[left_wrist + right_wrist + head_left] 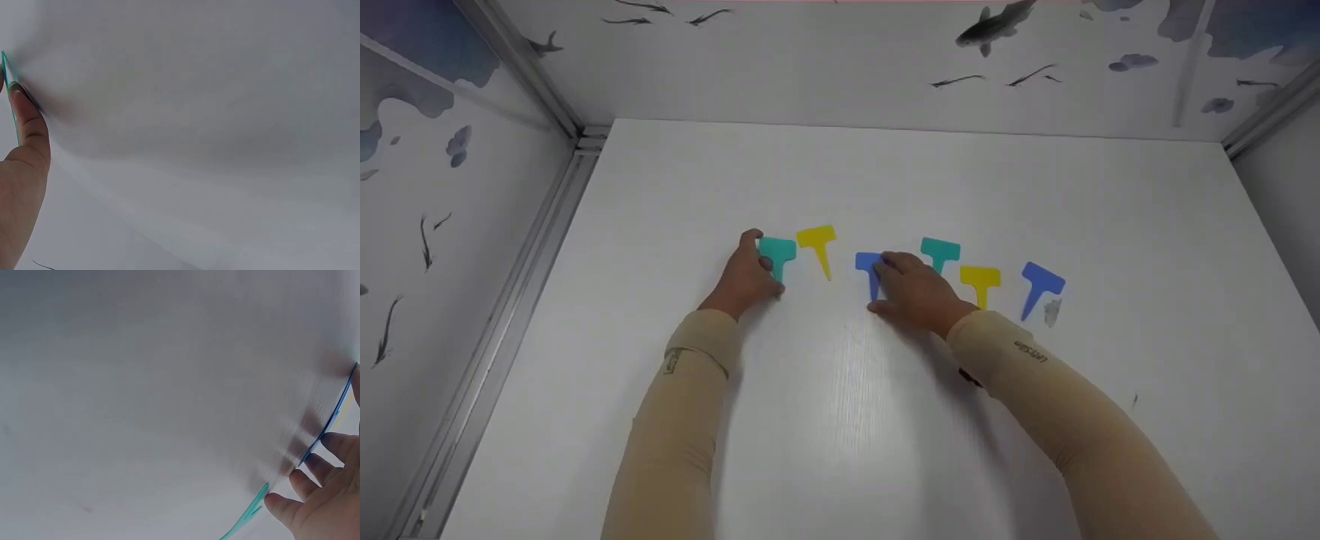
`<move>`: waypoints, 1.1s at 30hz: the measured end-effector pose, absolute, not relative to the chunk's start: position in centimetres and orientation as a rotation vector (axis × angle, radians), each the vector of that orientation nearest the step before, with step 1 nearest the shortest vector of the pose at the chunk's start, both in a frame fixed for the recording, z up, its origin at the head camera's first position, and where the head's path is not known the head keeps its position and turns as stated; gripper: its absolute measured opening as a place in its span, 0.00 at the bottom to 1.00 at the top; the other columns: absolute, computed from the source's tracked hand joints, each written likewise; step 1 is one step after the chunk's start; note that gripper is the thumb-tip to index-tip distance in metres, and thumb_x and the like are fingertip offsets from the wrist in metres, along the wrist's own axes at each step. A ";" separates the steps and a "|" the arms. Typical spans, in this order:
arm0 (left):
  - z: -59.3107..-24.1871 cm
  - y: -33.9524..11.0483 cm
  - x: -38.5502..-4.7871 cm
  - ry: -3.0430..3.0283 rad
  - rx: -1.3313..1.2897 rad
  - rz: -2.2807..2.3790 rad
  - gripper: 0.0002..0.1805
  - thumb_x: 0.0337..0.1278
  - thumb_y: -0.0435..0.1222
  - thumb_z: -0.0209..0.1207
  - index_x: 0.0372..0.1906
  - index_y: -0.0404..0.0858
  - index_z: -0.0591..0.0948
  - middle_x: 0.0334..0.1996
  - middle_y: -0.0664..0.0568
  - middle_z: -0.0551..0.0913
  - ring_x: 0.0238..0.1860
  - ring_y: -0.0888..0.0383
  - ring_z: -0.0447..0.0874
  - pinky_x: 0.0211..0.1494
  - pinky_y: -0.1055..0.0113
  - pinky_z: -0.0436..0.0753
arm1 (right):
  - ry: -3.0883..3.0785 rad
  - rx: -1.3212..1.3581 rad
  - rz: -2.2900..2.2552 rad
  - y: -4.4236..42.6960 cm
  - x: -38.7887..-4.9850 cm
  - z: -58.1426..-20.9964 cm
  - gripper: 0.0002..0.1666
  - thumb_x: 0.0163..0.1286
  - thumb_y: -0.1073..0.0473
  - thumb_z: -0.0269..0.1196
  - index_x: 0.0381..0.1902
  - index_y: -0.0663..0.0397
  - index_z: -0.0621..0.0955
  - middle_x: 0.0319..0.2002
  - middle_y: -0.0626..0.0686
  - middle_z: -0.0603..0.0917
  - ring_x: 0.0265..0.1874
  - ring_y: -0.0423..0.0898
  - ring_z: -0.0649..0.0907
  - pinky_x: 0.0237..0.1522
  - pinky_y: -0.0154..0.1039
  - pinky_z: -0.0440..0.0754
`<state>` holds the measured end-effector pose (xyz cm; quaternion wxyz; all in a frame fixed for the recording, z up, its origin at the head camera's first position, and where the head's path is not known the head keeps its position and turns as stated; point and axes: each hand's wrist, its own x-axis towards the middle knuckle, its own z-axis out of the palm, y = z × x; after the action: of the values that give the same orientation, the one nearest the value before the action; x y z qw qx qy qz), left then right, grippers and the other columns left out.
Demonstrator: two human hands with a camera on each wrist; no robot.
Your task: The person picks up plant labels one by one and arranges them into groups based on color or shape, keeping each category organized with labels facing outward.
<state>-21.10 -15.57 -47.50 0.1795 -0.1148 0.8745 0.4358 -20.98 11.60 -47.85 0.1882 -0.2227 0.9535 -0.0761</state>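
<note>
Several T-shaped plant labels lie across the white table. At the left, my left hand [746,277] holds a teal plant label [780,250], with one finger at its head and the thumb by the stem's tip. That label shows edge-on in the left wrist view, beside a bent digit. My right hand [919,292] rests over a blue plant label [867,260], its fingers spread and fairly straight. Fingertips touch the blue label's head and the thumb is near its stem tip. A yellow plant label [817,238] lies between the hands.
Right of my right hand lie a second teal label [940,250], a second yellow label [980,276] and a second blue label [1043,279]. A grey mark [1051,312] is beside that blue label. Patterned panels [810,67] bound the table at the back and left.
</note>
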 end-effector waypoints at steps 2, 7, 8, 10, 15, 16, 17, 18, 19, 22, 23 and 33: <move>-47.4 -15.6 -21.1 2.464 -0.332 1.231 0.52 0.50 0.27 0.67 0.75 0.43 0.46 0.57 0.45 0.71 0.56 0.50 0.67 0.69 0.57 0.65 | 2.682 -0.633 -0.217 11.6 -21.0 -47.8 0.45 0.68 0.39 0.59 0.75 0.51 0.58 0.74 0.55 0.56 0.73 0.53 0.56 0.71 0.50 0.56; -47.3 -15.6 -21.0 2.451 -0.338 1.234 0.53 0.51 0.28 0.67 0.75 0.44 0.46 0.59 0.44 0.71 0.57 0.50 0.67 0.70 0.57 0.64 | 2.682 -0.616 -0.235 11.6 -21.0 -47.9 0.45 0.67 0.40 0.60 0.75 0.50 0.58 0.75 0.54 0.56 0.73 0.53 0.55 0.71 0.51 0.56; -47.2 -15.7 -21.0 2.456 -0.333 1.233 0.53 0.50 0.28 0.67 0.75 0.44 0.46 0.58 0.44 0.72 0.57 0.50 0.68 0.70 0.57 0.65 | 2.683 -0.616 -0.235 11.6 -21.0 -47.9 0.45 0.67 0.40 0.60 0.75 0.50 0.59 0.75 0.54 0.56 0.73 0.53 0.55 0.71 0.51 0.56; -47.2 -15.8 -20.9 2.465 -0.332 1.230 0.53 0.49 0.27 0.67 0.75 0.43 0.46 0.56 0.44 0.72 0.56 0.50 0.68 0.69 0.58 0.66 | 2.686 -0.619 -0.228 11.5 -21.0 -47.9 0.44 0.68 0.40 0.60 0.75 0.50 0.59 0.74 0.54 0.56 0.73 0.53 0.56 0.71 0.51 0.56; -47.1 -16.3 -20.5 2.469 -0.347 1.207 0.54 0.49 0.27 0.67 0.75 0.44 0.46 0.54 0.46 0.72 0.55 0.50 0.69 0.68 0.57 0.67 | 2.685 -0.601 -0.216 11.4 -21.0 -47.9 0.44 0.67 0.40 0.60 0.74 0.50 0.60 0.74 0.54 0.56 0.73 0.53 0.56 0.71 0.51 0.56; -47.0 -16.3 -20.5 2.466 -0.351 1.205 0.54 0.49 0.27 0.67 0.75 0.45 0.45 0.54 0.46 0.72 0.55 0.50 0.68 0.68 0.57 0.67 | 2.684 -0.591 -0.219 11.3 -21.0 -47.8 0.44 0.67 0.40 0.61 0.74 0.50 0.60 0.74 0.54 0.56 0.73 0.53 0.56 0.71 0.51 0.56; -47.0 -16.4 -20.4 2.464 -0.353 1.204 0.54 0.50 0.28 0.67 0.75 0.45 0.45 0.53 0.46 0.72 0.55 0.50 0.68 0.68 0.57 0.67 | 2.683 -0.583 -0.220 11.3 -21.0 -47.8 0.44 0.67 0.40 0.61 0.75 0.49 0.60 0.75 0.53 0.56 0.73 0.53 0.56 0.71 0.52 0.57; -46.9 -16.5 -20.3 2.459 -0.354 1.206 0.54 0.50 0.27 0.67 0.75 0.45 0.45 0.53 0.46 0.72 0.55 0.50 0.68 0.68 0.57 0.67 | 2.683 -0.577 -0.219 11.3 -21.0 -47.8 0.44 0.67 0.40 0.61 0.75 0.49 0.59 0.75 0.53 0.56 0.73 0.53 0.56 0.71 0.52 0.57; -46.9 -16.6 -20.2 2.454 -0.359 1.210 0.53 0.50 0.27 0.67 0.75 0.45 0.45 0.53 0.46 0.72 0.54 0.50 0.68 0.68 0.57 0.68 | 2.685 -0.572 -0.216 11.3 -21.0 -47.8 0.45 0.67 0.40 0.61 0.75 0.48 0.59 0.75 0.53 0.56 0.73 0.53 0.56 0.71 0.51 0.57; -46.7 -16.8 -19.9 2.439 -0.366 1.229 0.53 0.50 0.28 0.67 0.75 0.46 0.45 0.53 0.47 0.71 0.54 0.50 0.68 0.66 0.57 0.69 | 2.688 -0.557 -0.218 11.3 -21.1 -47.8 0.45 0.67 0.40 0.61 0.75 0.47 0.59 0.75 0.53 0.56 0.73 0.52 0.56 0.71 0.52 0.58; -46.7 -16.8 -19.8 2.435 -0.367 1.236 0.53 0.50 0.28 0.67 0.75 0.46 0.45 0.53 0.47 0.71 0.54 0.50 0.68 0.66 0.57 0.69 | 2.689 -0.550 -0.218 11.3 -21.1 -47.8 0.45 0.67 0.40 0.61 0.75 0.47 0.59 0.75 0.53 0.56 0.73 0.52 0.56 0.70 0.52 0.58; -46.8 -17.5 -18.8 2.421 -0.333 1.314 0.52 0.49 0.26 0.67 0.75 0.45 0.47 0.51 0.45 0.72 0.51 0.49 0.70 0.59 0.58 0.74 | 2.670 -0.540 -0.221 11.3 -21.2 -47.9 0.45 0.67 0.38 0.60 0.75 0.46 0.58 0.75 0.52 0.55 0.73 0.52 0.56 0.71 0.52 0.58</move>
<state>-18.76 -17.49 -46.81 0.1826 -0.1179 0.8578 0.4657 -21.18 11.34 -47.92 0.2031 -0.1935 0.9566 -0.0794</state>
